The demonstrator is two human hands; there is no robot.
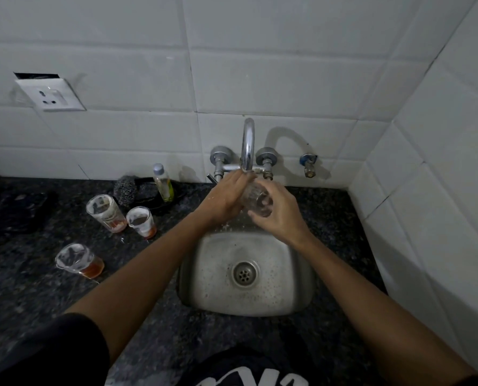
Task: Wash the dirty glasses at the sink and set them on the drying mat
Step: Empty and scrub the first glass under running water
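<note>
My right hand (281, 215) grips a clear glass (256, 198) under the chrome tap spout (248, 146), above the back of the steel sink (204, 274). My left hand (226, 199) lies against the glass's left side with fingers stretched toward the spout; water splashes below it. Three dirty glasses with orange-brown residue stand on the dark granite counter to the left: a tall one (105, 209), a shorter one (141, 222) beside it, and one nearer me (77, 260). A dark mat-like thing (17, 210) lies at the far left.
A small bottle of yellowish liquid (163, 183) and a steel scrubber (125, 189) sit on a black dish behind the glasses. A wall socket (52, 94) is up left. White tiled walls close the back and right side. A small valve (308, 164) sticks out right of the tap.
</note>
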